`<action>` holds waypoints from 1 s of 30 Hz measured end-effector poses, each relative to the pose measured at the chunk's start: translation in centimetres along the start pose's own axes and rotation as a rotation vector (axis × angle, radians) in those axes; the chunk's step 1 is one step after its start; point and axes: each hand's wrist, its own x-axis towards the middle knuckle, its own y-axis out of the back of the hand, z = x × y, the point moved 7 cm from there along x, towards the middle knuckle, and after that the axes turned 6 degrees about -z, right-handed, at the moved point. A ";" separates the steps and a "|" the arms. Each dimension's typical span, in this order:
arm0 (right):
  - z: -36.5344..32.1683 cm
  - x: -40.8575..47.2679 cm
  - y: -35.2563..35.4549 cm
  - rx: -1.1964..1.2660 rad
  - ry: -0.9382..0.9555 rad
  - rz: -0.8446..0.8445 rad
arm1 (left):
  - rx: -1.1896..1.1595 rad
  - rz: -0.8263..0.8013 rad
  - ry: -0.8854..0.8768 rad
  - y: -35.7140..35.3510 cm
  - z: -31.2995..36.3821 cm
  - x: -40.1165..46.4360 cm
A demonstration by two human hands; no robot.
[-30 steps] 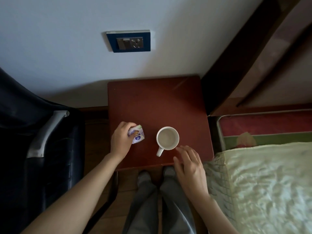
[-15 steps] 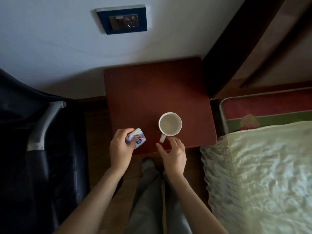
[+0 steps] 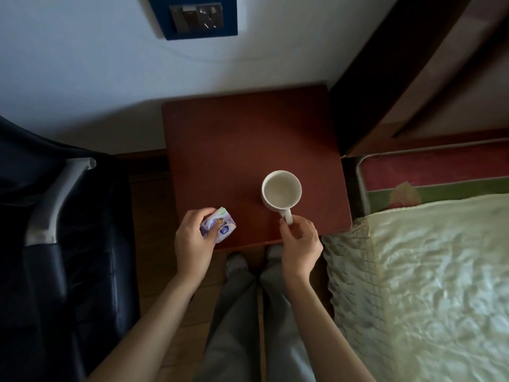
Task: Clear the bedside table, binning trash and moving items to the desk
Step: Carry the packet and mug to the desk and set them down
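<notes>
A white ceramic mug [image 3: 281, 190] stands upright on the reddish-brown wooden bench [image 3: 248, 139], near its front right corner, handle pointing toward the person. The right hand [image 3: 300, 241] pinches that handle with curled fingers. The left hand [image 3: 192, 241] grips a crumpled white-and-purple printed packet [image 3: 220, 226] over the bench's front left edge; its round blue logo is too small to read.

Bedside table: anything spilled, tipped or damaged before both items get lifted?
Nothing stands out. The white mug stands upright on the bedside table with no spill around it; the right hand pinches its handle. The left hand grips a crumpled printed packet at the table's front edge.
</notes>
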 end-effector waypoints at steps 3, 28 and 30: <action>-1.7 1.5 0.5 -0.008 0.077 -0.021 | -0.019 0.001 -0.001 -0.1 0.4 -0.3; -23.7 -7.9 16.3 -0.132 0.486 -0.208 | -0.269 0.261 -0.008 20.9 14.8 -9.8; -25.9 -9.3 17.3 -0.107 0.508 -0.251 | -0.320 0.301 0.011 23.8 16.2 -11.3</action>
